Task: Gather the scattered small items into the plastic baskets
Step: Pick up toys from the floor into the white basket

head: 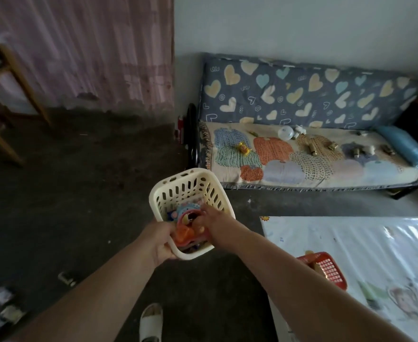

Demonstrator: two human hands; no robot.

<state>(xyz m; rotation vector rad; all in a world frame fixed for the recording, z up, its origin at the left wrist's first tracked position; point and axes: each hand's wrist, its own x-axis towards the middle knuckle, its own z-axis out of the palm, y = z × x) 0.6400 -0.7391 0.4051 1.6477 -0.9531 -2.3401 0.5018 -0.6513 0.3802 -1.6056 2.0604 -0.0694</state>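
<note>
Nearest, the left hand (162, 243) grips the near corner of the cream, slot-walled plastic basket (178, 186), while the right hand (215, 218) reaches inside, its fingers (204, 212) bent onto glossy orange, pink and blue plastic toys (187, 227); whether they pinch one cannot be told. Right of that basket, a red grid-walled plastic basket (331, 270) sits on a shiny printed play mat (375, 243). Beyond the cream basket, small hard items (311, 146) lie scattered on the woven sofa throw (301, 169); the one-cornered hold may let the heaped load tilt and spill.
</note>
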